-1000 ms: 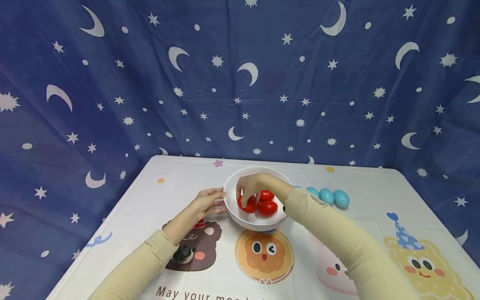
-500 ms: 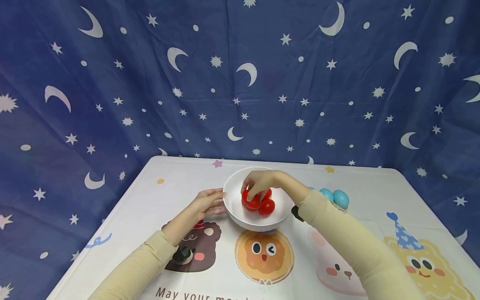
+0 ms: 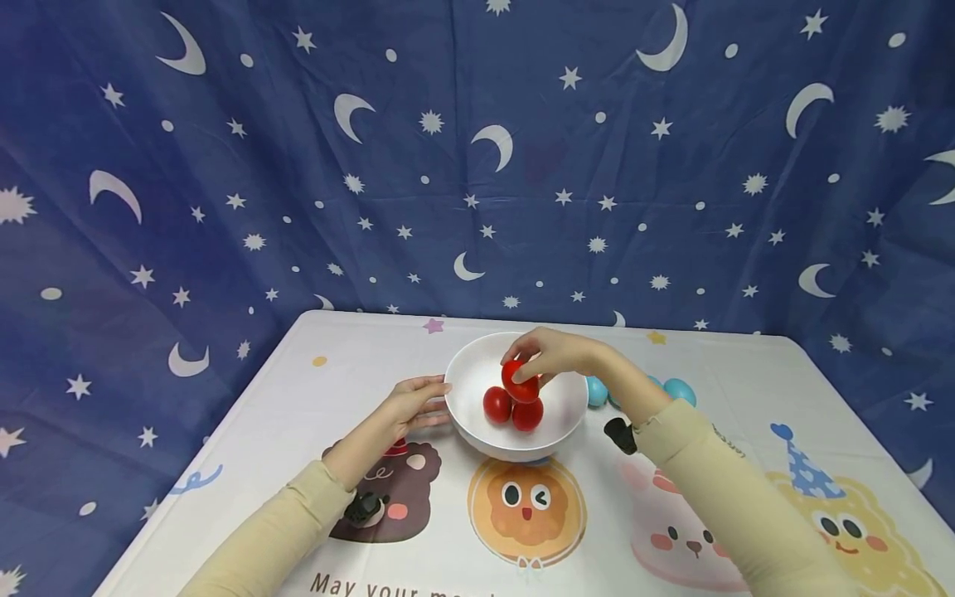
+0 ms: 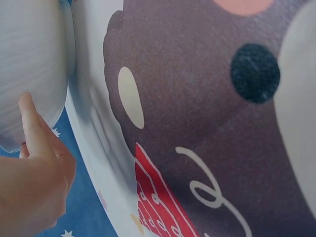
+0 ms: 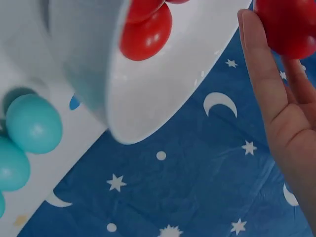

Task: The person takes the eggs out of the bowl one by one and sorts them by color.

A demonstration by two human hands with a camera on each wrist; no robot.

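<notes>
Loosely, with fingers extended, the left grip (image 3: 414,402) rests against the left side of a white bowl (image 3: 559,414) on the desk (image 3: 358,348). The left wrist view shows what the head view tells less plainly: an index fingertip lying on the bowl's outer wall. Inside the bowl, the head view shows a left red egg (image 3: 497,404) and a right red egg (image 3: 528,416) side by side; the right wrist view adds a sliver of a third red one at its top edge. Just to the far side, the right grip (image 3: 555,352) pinches a red egg between thumb and fingers, raised over the bowl; the right wrist view shows it apart from the others. Right of the bowl, turquoise eggs (image 5: 34,123) sit on the desk, partly hidden by the right arm in the head view; from the right wrist, three appear in a row.
</notes>
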